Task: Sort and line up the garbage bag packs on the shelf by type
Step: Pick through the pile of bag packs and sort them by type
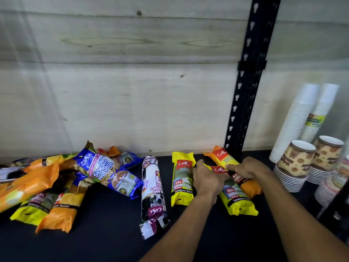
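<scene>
Near the dark shelf's point(113, 233) right edge, a yellow plastic 25L pack point(236, 197) is pinched between the left hand point(206, 179) and the right hand point(245, 170), so the orange pack point(245, 183) touching it could be knocked askew.

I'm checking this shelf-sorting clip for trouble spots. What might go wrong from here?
1. The orange pack lies under the right hand, angled against the yellow 25L pack; pushing either may skew the row.
2. The paper cup stacks stand close by on the right; a sweeping elbow might topple them.
3. The left pile mixes orange, yellow and blue packs, so types could get misplaced.
</scene>
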The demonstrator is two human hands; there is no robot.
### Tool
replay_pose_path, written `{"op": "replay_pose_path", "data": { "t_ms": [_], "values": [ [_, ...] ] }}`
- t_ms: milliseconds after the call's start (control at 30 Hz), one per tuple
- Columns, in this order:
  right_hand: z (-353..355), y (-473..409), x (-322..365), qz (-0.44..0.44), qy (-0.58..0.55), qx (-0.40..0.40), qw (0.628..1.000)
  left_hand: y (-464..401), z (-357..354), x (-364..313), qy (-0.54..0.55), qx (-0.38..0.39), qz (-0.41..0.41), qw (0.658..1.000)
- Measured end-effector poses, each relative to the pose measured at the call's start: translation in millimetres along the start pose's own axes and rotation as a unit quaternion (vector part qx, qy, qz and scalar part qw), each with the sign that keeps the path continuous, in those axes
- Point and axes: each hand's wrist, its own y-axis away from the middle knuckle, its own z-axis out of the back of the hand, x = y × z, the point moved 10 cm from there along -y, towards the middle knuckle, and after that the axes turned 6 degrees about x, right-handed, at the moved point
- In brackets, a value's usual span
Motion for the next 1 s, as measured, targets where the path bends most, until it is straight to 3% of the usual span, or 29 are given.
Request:
{"op": "replay_pose_path", "data": {
  "t_ms": [400,667,1000],
  "values": [
    [12.2,39.7,-5.6,0.029,-0.127,-0.071,0.989,26.6,35.3,-19.5,0.013,-0.012,-0.058,0.998],
    [-23.3,108.3,59.6,0.111,-0.211,-0.047,0.97,65.8,150.1,-18.9,0.079,-0.031,-0.065,0.994],
    [-119.5,202.1,159.6,0.21,-0.174,0.005,0.962,131.6,276.0,22.1,0.106,-0.063,-0.027,0.992]
  ]
}}
